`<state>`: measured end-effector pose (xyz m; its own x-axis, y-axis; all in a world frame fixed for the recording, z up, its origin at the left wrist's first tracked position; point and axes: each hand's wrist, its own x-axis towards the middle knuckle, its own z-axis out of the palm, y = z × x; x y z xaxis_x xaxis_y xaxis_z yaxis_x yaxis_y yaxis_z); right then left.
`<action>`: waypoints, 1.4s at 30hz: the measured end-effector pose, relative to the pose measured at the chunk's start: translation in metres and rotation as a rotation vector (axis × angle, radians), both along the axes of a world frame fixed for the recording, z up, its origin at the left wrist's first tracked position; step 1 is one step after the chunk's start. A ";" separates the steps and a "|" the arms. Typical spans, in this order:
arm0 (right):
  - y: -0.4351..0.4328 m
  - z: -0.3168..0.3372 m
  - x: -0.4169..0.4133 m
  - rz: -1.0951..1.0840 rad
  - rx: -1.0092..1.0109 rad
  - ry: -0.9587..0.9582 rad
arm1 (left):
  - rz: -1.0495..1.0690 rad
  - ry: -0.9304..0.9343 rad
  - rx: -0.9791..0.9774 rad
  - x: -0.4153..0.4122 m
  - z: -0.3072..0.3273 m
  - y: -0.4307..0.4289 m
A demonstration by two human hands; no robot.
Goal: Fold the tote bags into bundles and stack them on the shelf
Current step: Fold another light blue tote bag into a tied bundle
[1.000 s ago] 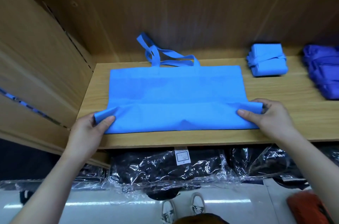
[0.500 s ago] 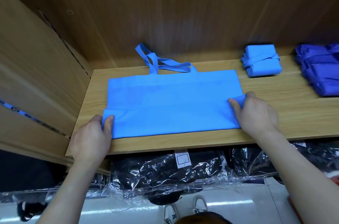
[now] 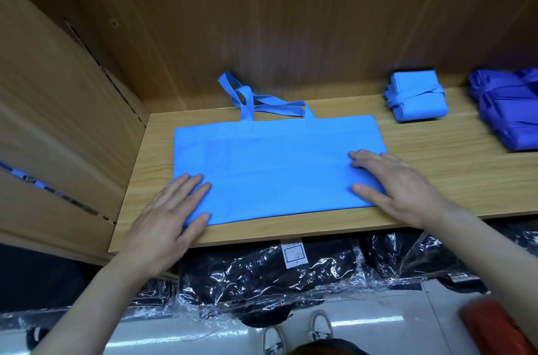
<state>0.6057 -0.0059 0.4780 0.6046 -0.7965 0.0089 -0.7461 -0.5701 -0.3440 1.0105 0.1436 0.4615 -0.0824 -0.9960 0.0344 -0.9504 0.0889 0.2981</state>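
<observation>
Light-blue tote bag [image 3: 276, 168] lay flat on the wooden shelf [image 3: 454, 180], a pale board with straight grain. The bag was a wide rectangle of thin, matte fabric, and a faint horizontal fold line crossed its middle. Its handles [image 3: 262, 104], flat strap loops of the same fabric, trailed off the bag's far edge, one loop standing up against the back panel.

Left hand [image 3: 166, 223] was released and grasping nothing: fingers straight, pressed flat on the bag's near-left corner, palm hanging past the shelf's front lip. Right hand [image 3: 398, 183] was likewise released, with fingers straight and spread, flat on the bag's near-right end.

To the right of the bag, apart from it, sat a light-blue bundle [image 3: 416, 98], compact and squarish, bound by its own straps. Farther right lay purple bundles [image 3: 506, 116], partly cut off by the frame edge.

Below the bag, under the shelf, were dark packages [image 3: 262, 276] in crinkled glossy clear film, one bearing a white label [image 3: 293, 253].
</observation>
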 end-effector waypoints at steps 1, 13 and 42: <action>0.002 -0.001 -0.005 0.057 -0.002 0.049 | -0.014 -0.048 0.029 0.002 0.002 0.002; 0.025 0.008 -0.034 0.004 0.393 -0.329 | -0.049 0.006 0.120 0.020 0.027 0.018; 0.020 -0.013 0.025 -0.795 -0.198 -0.123 | 0.706 -0.105 0.007 -0.019 0.029 -0.010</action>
